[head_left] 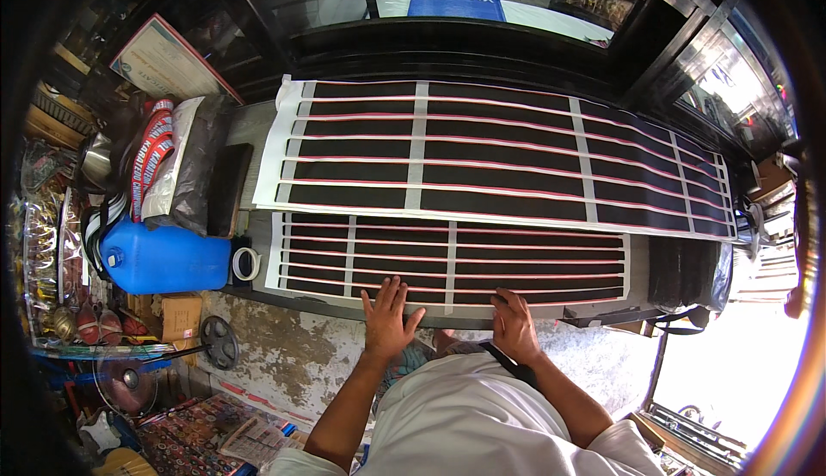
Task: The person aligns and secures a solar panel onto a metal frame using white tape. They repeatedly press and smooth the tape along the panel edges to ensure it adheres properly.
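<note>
Two long white sheets lie on a dark table, each bearing black bands parted by thin white and pink lines and crossed by grey strips. The larger sheet lies farther back, and the smaller sheet is close to me. My left hand rests on the near edge of the smaller sheet, fingers spread and thumb out. To its right, my right hand touches the same edge with its fingers slightly bent, and I see nothing held in it. A dark band shows beneath my right wrist.
At the table's left end are a blue jerrycan, a roll of white tape, a grey plastic package and red printed ribbons. A black wrapped bundle sits at the right end. Behind stands a glass-fronted cabinet.
</note>
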`<action>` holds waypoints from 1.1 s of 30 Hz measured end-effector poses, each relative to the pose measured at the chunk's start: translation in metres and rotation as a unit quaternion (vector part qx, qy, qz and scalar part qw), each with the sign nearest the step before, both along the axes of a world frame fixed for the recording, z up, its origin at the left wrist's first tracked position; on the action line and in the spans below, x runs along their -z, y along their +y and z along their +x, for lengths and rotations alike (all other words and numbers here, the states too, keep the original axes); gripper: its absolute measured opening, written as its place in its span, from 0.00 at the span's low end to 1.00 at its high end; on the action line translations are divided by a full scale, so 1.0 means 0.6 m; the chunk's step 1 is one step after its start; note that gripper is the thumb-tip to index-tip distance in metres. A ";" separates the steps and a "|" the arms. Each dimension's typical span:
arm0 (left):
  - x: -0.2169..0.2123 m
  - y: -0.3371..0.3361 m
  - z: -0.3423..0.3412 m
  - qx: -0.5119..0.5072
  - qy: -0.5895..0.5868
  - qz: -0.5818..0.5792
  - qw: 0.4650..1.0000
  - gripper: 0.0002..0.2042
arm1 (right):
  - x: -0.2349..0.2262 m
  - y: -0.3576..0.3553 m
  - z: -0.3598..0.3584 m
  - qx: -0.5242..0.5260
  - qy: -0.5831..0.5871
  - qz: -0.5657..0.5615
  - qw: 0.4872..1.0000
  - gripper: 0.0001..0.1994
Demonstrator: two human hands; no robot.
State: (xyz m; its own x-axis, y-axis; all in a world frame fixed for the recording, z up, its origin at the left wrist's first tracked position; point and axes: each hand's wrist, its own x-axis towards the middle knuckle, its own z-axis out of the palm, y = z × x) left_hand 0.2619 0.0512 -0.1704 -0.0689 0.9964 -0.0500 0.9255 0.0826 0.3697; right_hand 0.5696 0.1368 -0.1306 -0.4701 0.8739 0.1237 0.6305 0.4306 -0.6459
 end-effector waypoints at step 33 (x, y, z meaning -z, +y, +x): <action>0.016 0.017 0.051 0.022 0.031 0.005 0.999 0.46 | 0.001 -0.002 0.000 -0.012 0.007 -0.008 1.000 0.17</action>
